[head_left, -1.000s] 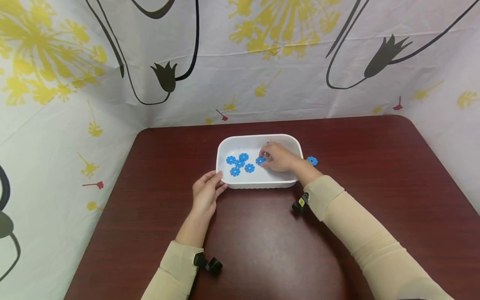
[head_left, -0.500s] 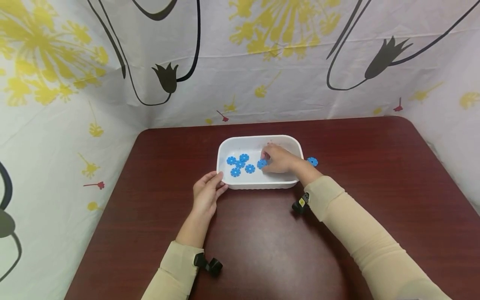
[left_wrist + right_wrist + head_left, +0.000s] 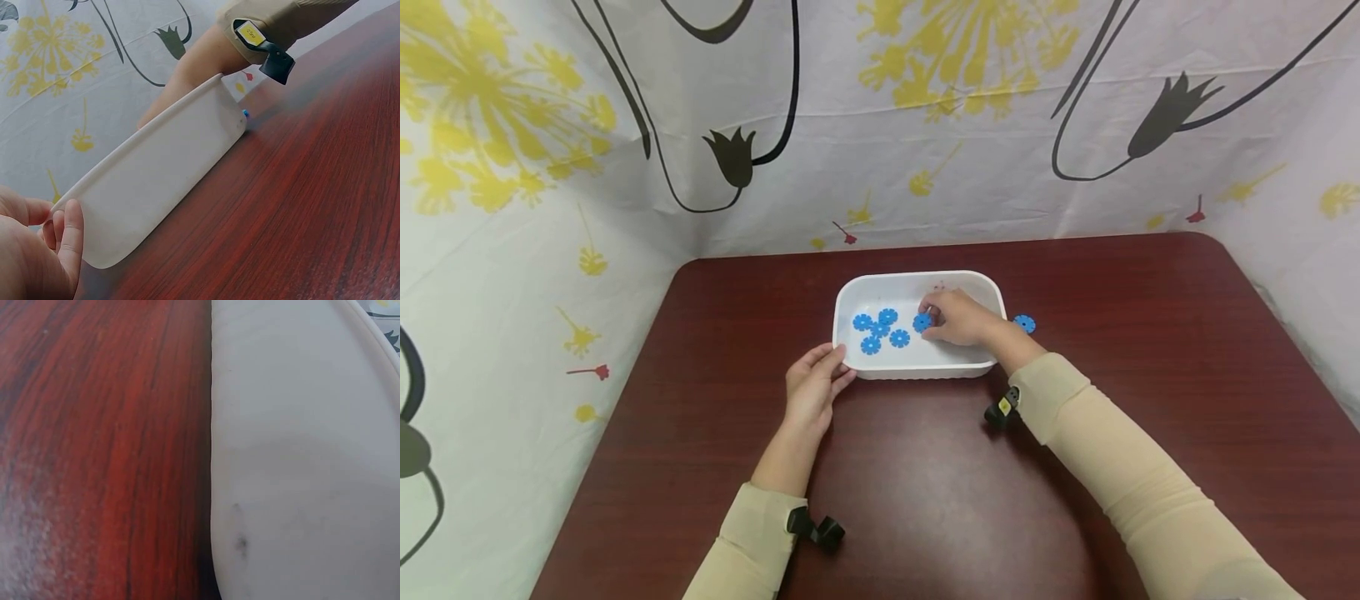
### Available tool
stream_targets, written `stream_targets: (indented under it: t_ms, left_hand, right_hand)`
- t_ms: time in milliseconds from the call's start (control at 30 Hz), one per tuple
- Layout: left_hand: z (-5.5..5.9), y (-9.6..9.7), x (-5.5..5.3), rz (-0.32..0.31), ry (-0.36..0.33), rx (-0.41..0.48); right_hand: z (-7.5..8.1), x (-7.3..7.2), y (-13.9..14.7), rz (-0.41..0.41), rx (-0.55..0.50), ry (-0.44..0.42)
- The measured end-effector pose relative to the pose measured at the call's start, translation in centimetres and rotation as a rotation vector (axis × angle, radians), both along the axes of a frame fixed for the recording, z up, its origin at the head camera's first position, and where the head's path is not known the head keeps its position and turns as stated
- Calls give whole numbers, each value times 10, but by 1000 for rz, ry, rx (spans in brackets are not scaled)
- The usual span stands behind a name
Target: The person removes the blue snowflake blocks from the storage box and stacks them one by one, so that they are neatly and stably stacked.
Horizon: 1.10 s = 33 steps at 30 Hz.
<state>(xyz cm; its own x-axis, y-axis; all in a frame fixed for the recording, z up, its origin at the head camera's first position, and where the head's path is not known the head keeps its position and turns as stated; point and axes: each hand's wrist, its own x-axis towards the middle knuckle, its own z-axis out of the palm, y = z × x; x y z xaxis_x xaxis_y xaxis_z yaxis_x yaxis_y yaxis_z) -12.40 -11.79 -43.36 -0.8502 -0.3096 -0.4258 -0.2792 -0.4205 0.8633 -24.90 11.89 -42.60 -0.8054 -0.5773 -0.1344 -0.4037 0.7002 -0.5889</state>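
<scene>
Pinched in the right hand's (image 3: 958, 321) bent fingers, the blue disc (image 3: 922, 322) near frame centre has risen slightly since half a second ago. At lower left of centre, the left hand (image 3: 811, 387), thumb uppermost, grips the white tray (image 3: 917, 372).

I saw wide-cuffed beige sleeves (image 3: 1135, 471) and black wrist cameras (image 3: 830, 534), the right one's mount (image 3: 270, 47) bearing a yellow label (image 3: 251, 33) with dark marks.

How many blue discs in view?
7: five blue discs in the white tray, one disc in the right hand, one disc on the table right of the tray. The hand may hide more.
</scene>
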Motion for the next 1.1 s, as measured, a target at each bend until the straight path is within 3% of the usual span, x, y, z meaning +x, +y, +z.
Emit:
stream_targets:
  t_ms: [167,400,833,1100]
  left_hand:
    - [0,1,1,-5,-1,1]
    - [0,3,0,-3,-8,-1]
    - [2,2,2,-2,-3,0]
    - [2,3,2,2,0,2]
  right_hand:
    - [0,1,2,-4,-10,12]
    - [3,1,5,-5,-100,61]
    - [19,6,13,-12,-188,127]
    - [25,12,22,-64,-239,172]
